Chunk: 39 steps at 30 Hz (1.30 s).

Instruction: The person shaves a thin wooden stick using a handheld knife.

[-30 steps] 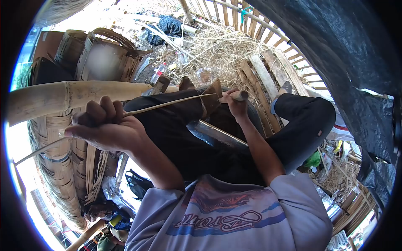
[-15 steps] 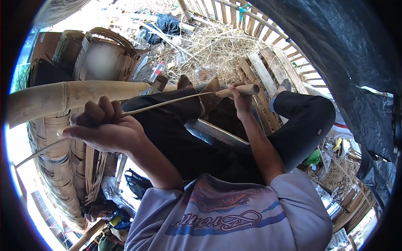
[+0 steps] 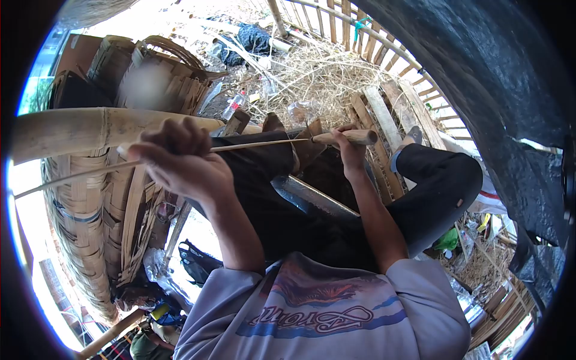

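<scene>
My left hand [image 3: 189,162] is closed around a thin, pale bamboo strip [image 3: 258,144]. One end of the strip sticks out past my thumb to the far left. Its other end runs across my leg to a wooden-handled knife [image 3: 360,137]. Fingers of my right hand [image 3: 351,155] are wrapped round the knife's handle, which points left at the strip. The blade is hard to make out against the brown surfaces beside it. Both hands are above my bent legs in black trousers [image 3: 435,171].
A thick bamboo pole [image 3: 72,129] crosses at the left, above rolled woven bamboo [image 3: 81,252]. Straw [image 3: 324,72], a plastic bottle [image 3: 234,105] and wooden slats [image 3: 381,111] lie ahead. Dark plastic sheeting [image 3: 480,72] hangs at the right, by a slatted fence [image 3: 336,27].
My left hand has moved right, closer to my right hand, and the length of strip between them is shorter. My right hand still grips the handle. The whole view has shifted slightly.
</scene>
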Tool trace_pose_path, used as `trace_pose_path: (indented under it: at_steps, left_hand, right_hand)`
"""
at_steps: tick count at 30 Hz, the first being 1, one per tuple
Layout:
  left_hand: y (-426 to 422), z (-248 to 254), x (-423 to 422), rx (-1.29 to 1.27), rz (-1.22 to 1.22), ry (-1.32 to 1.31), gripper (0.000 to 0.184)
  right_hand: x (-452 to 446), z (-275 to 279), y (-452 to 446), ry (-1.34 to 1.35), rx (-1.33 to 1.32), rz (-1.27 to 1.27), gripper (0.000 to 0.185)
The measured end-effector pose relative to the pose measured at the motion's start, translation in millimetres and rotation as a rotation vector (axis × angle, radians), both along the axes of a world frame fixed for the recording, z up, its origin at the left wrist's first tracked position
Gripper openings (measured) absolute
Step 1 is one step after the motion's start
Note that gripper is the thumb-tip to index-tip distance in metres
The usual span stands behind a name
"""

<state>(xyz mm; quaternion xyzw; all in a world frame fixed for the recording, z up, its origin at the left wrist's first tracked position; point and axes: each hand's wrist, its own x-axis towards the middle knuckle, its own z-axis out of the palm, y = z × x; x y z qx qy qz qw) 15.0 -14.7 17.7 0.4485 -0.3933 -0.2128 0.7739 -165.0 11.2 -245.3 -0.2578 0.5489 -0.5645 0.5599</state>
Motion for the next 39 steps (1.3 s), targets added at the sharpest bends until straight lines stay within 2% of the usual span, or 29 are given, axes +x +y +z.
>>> trace_pose_path:
  at_steps: [3,5,7,9,11,16,19,21,23,25,29,31,32,33,35,37,39]
  left_hand:
    - [-8.7,-26.3,-11.8,0.083,-0.154,0.028,0.044]
    - [-19.0,-47.3,-31.4,0.202,-0.114,0.042,0.037]
    - [-34.9,-95.2,-43.8,0.183,-0.205,0.048,0.030]
    - [-38.4,-130.9,-61.2,0.361,-0.087,-0.255,0.028]
    - [-38.8,-170.4,-68.8,0.515,-0.090,-0.431,0.026]
    - [-33.6,-255.9,-70.4,0.692,-0.120,-0.557,0.024]
    - [-27.7,-259.8,-73.8,0.682,-0.107,-0.570,0.017]
    - [-26.6,-245.1,-78.3,0.605,-0.116,-0.406,0.012]
    - [-29.1,-237.1,-78.9,0.557,-0.094,-0.496,0.013]
    - [-30.2,-221.6,-81.0,0.512,-0.159,-0.424,0.013]
    - [-28.2,-197.9,-81.0,0.539,-0.101,-0.370,0.015]
    - [-30.0,-199.2,-79.1,0.580,-0.079,-0.169,0.016]
    - [-32.3,-193.6,-82.0,0.498,-0.084,-0.003,0.015]
    - [-31.6,-187.9,-81.6,0.495,-0.082,-0.001,0.015]
    - [-27.2,-174.3,-79.7,0.586,-0.299,0.374,0.015]
    - [-27.6,-170.9,-77.3,0.604,-0.345,0.428,0.015]
    - [-27.6,-166.4,-77.8,0.622,-0.392,0.483,0.014]
  right_hand:
    - [-7.8,17.3,-8.1,-0.116,-0.011,-0.009,0.014]
    - [-10.2,28.9,-10.4,-0.097,-0.038,-0.017,0.014]
    - [-13.4,34.8,-11.1,-0.109,-0.053,-0.123,0.013]
    - [-18.9,28.8,-12.0,-0.071,-0.130,-0.148,0.014]
    - [-26.3,30.8,-10.8,-0.070,0.006,-0.207,0.016]
    - [-40.6,36.5,-10.0,-0.057,0.030,-0.208,0.018]
    - [-44.2,38.9,-7.7,-0.075,0.041,-0.221,0.019]
    - [-45.7,39.2,-7.1,-0.072,0.029,-0.218,0.019]
    - [-46.1,41.3,-6.2,-0.077,0.021,-0.229,0.019]
    - [-47.4,41.8,-6.5,-0.085,-0.001,-0.239,0.019]
    - [-48.9,58.1,-9.4,-0.192,-0.059,-0.297,0.016]
    - [-49.2,77.7,-7.8,-0.218,-0.055,-0.340,0.014]
    - [-49.7,88.5,-7.2,-0.234,-0.048,-0.342,0.014]
    - [-49.7,93.7,-7.0,-0.251,-0.041,-0.344,0.015]
    - [-53.3,85.9,-8.8,-0.154,-0.112,-0.305,0.014]
    - [-55.4,79.8,-8.7,-0.058,-0.183,-0.268,0.014]
    - [-53.2,86.7,-6.1,0.055,-0.269,-0.056,0.017]
